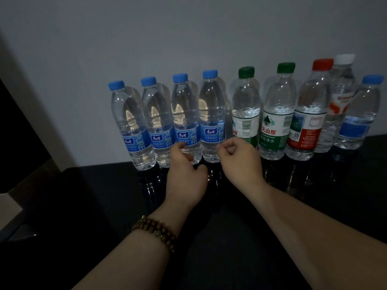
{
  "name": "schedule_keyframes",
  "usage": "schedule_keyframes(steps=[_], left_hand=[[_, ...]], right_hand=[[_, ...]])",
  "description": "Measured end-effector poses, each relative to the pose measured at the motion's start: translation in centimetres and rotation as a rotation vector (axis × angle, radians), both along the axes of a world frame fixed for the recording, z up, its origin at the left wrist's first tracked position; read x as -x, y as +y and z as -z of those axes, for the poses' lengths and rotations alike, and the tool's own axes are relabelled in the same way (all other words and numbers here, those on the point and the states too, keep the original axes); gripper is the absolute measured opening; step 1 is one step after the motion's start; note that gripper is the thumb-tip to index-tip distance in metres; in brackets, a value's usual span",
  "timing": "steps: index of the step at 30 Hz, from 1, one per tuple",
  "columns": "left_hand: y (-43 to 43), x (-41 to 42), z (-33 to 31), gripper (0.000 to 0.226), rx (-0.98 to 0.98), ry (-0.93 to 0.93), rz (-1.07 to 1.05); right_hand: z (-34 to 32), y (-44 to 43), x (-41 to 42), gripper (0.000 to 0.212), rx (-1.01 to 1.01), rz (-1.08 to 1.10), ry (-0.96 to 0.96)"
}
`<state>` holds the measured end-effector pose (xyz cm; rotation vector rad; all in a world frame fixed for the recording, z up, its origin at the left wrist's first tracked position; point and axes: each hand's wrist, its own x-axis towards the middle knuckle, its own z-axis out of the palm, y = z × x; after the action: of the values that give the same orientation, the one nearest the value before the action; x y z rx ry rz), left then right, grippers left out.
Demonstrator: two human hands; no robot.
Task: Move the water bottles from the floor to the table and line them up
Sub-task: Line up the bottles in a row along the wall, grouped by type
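Left grip loosely curled, right grip fisted, clear ribbed plastic bottles

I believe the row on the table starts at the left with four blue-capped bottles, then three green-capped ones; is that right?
Not quite: the head view shows two green-capped bottles after the four blue-capped bottles, then a red-capped bottle.

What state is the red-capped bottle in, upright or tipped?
Upright: the red-capped bottle stands on its base on the table, cap uppermost.
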<state>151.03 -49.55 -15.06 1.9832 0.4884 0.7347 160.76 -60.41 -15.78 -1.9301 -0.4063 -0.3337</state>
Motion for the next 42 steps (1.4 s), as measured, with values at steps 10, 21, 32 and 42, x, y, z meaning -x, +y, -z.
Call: schedule_keyframes(steps=[10,21,32,42], left_hand=[[-0.3,0.3,-0.4,0.082,-0.017,0.098,0.002],[1.0,0.2,-1.0,0.040,0.123,-0.110,-0.290],[4.9,0.4,-0.8,0.045,0.076,0.035,-0.638],[5.2,0.0,-0.4,0.083,0.120,-0.010,-0.637]], right_hand=[[0.4,0.0,-0.2,0.023,0.080,-0.058,-0.037],[0.2,0.3,0.1,0.016,0.060,-0.165,-0.085],[0.4,0.6,1.8,0.035,0.530,-0.443,-0.327],[0.6,0.8,1.4,0.043,0.524,-0.458,-0.347]])
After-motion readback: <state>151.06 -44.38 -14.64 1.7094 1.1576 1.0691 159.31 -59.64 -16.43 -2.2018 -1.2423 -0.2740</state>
